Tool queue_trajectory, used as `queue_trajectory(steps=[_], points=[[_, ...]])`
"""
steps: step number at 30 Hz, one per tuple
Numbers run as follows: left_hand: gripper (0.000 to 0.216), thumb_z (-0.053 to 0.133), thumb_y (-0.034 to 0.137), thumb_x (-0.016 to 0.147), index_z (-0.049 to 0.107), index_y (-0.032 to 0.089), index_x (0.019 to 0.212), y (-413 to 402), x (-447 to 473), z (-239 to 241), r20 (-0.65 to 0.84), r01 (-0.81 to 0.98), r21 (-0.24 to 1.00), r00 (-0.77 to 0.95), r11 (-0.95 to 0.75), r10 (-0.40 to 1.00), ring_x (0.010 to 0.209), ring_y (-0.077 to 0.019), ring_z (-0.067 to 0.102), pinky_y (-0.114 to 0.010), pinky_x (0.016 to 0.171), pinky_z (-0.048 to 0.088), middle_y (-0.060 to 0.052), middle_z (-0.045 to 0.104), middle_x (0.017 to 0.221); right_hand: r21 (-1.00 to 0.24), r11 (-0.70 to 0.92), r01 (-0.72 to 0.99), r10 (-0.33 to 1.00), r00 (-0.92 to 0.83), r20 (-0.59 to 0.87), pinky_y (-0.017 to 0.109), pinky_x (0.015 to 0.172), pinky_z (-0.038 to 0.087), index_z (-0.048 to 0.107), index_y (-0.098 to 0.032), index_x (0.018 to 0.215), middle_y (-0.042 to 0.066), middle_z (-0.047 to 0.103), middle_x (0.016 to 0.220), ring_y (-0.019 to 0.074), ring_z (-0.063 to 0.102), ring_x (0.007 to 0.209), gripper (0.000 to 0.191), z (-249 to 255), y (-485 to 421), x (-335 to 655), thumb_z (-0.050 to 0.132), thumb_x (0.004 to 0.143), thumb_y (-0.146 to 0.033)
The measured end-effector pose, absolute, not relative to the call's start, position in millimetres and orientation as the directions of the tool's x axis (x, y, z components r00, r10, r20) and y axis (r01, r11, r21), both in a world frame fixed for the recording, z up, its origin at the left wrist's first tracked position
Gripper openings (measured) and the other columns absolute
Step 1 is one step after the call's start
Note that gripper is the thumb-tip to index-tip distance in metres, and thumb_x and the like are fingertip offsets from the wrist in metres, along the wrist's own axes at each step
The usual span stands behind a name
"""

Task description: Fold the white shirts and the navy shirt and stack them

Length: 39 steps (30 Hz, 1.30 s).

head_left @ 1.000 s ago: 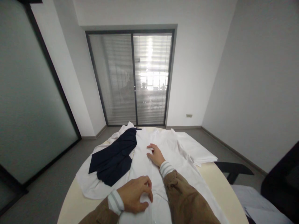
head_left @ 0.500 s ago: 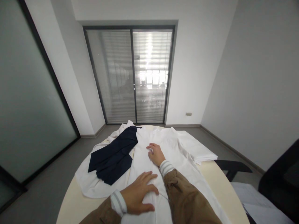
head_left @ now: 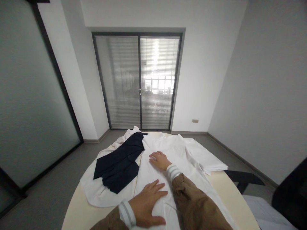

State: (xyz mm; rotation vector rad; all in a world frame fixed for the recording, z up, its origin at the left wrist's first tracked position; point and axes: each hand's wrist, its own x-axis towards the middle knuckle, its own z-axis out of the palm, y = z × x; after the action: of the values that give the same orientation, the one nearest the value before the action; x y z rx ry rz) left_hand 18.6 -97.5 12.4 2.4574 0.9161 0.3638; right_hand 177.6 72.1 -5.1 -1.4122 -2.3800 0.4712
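Pale worktop [head_left: 76, 210] carries white garment [head_left: 177, 153]; left hand [head_left: 149, 203], right hand [head_left: 159, 160]: grip empty, fingers spread, seemingly to press cloth flat.

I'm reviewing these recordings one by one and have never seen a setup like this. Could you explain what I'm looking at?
There is no machine here: a person works with two bare hands. The camera is worn on their head, looking forward and down, so you see roughly what they face.

On a round, cream table lies a large white garment, spread out. To its left, a dark navy cloth lies over more white cloth.

The left hand is nearer the camera, fingers spread; the right hand is farther along. Both are at the white garment, but whether every finger touches it is hard to tell. Neither hand shows a grip on anything.
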Motion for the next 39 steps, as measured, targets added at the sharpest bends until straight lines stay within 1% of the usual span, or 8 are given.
queue_trajectory(steps=[3, 6, 9, 15, 23, 28, 33, 39], points=[[0.044, 0.058, 0.035, 0.09, 0.055, 0.023, 0.133, -79.2, 8.1, 8.5, 0.266, 0.611, 0.52, 0.549, -0.597, 0.793, 0.133, -0.0268, 0.047, -0.045, 0.114, 0.035, -0.01, 0.055, 0.141, -0.403, 0.46, 0.791, 0.885, -0.442, 0.145, 0.053, 0.101, 0.035, 0.066, -0.028, 0.122, 0.009, 0.064, 0.129, 0.0344, 0.046, 0.127, 0.037, 10.2, 89.8, 170.1, 0.052, 0.091, -0.043], [0.037, 0.047, 0.026, 0.094, 0.06, 0.022, 0.128, -54.6, -5.9, 0.9, 0.401, 0.747, 0.479, 0.281, -0.461, 0.872, 0.136, -0.0258, 0.043, -0.046, 0.114, 0.035, -0.01, 0.049, 0.146, -0.394, 0.449, 0.802, 0.893, -0.413, 0.178, 0.051, 0.098, 0.037, 0.066, -0.024, 0.12, 0.012, 0.064, 0.126, 0.034, 0.052, 0.119, 0.035, 19.5, 111.2, 161.4, 0.054, 0.09, -0.039], [0.039, 0.047, 0.026, 0.094, 0.06, 0.022, 0.13, -36.8, -16.2, -9.7, 0.377, 0.812, 0.484, 0.144, -0.327, 0.915, 0.139, -0.0273, 0.04, -0.048, 0.114, 0.034, -0.011, 0.045, 0.149, -0.404, 0.44, 0.802, 0.898, -0.381, 0.222, 0.043, 0.098, 0.039, 0.065, -0.021, 0.12, 0.013, 0.065, 0.123, 0.0289, 0.056, 0.114, 0.033, 24.2, 135.1, 152.5, 0.053, 0.091, -0.033], [0.04, 0.045, 0.026, 0.094, 0.061, 0.023, 0.131, -30.5, -19.5, -22.0, 0.247, 0.803, 0.554, 0.091, -0.218, 0.965, 0.136, -0.0268, 0.043, -0.048, 0.114, 0.034, -0.009, 0.057, 0.139, -0.451, 0.46, 0.765, 0.885, -0.355, 0.302, 0.032, 0.096, 0.04, 0.058, -0.019, 0.127, 0.011, 0.065, 0.121, 0.0213, 0.06, 0.105, 0.035, 31.6, 182.3, 131.1, 0.048, 0.095, -0.026], [0.04, 0.048, 0.022, 0.09, 0.062, 0.021, 0.127, -26.4, -21.0, -28.6, 0.27, 0.763, 0.611, 0.048, -0.209, 0.962, 0.131, -0.0266, 0.049, -0.05, 0.114, 0.034, -0.01, 0.06, 0.135, -0.515, 0.394, 0.761, 0.911, -0.247, 0.332, 0.04, 0.097, 0.037, 0.054, -0.022, 0.132, 0.012, 0.07, 0.112, 0.0285, 0.056, 0.11, 0.041, 20.0, 218.5, 106.1, 0.049, 0.092, -0.025], [0.041, 0.046, 0.022, 0.09, 0.06, 0.016, 0.128, -26.7, -20.0, -27.7, 0.259, 0.754, 0.623, 0.051, -0.207, 0.965, 0.132, -0.0262, 0.047, -0.048, 0.115, 0.033, -0.012, 0.059, 0.135, -0.544, 0.44, 0.714, 0.89, -0.268, 0.369, 0.034, 0.098, 0.04, 0.066, -0.02, 0.114, 0.007, 0.072, 0.099, 0.0217, 0.062, 0.098, 0.037, 14.1, 229.0, 103.3, 0.044, 0.086, -0.012], [0.04, 0.049, 0.018, 0.086, 0.059, 0.017, 0.125, -26.5, -19.7, -29.0, 0.236, 0.748, 0.644, 0.007, -0.162, 0.972, 0.131, -0.0259, 0.047, -0.046, 0.114, 0.034, -0.012, 0.059, 0.133, -0.57, 0.445, 0.691, 0.884, -0.234, 0.405, 0.039, 0.108, 0.037, 0.061, -0.015, 0.128, 0.013, 0.063, 0.125, 0.0234, 0.054, 0.12, 0.05, 10.3, 240.5, 105.2, 0.035, 0.085, -0.011], [0.041, 0.046, 0.019, 0.086, 0.057, 0.018, 0.126, -29.2, -19.0, -26.0, 0.271, 0.761, 0.618, 0.027, -0.195, 0.962, 0.127, -0.026, 0.05, -0.045, 0.112, 0.036, -0.012, 0.059, 0.129, -0.527, 0.52, 0.672, 0.848, -0.331, 0.414, 0.047, 0.118, 0.023, 0.042, -0.014, 0.146, 0.014, 0.033, 0.155, 0.0259, 0.025, 0.145, 0.063, 1.1, 213.0, 106.2, 0.044, 0.083, -0.014]])
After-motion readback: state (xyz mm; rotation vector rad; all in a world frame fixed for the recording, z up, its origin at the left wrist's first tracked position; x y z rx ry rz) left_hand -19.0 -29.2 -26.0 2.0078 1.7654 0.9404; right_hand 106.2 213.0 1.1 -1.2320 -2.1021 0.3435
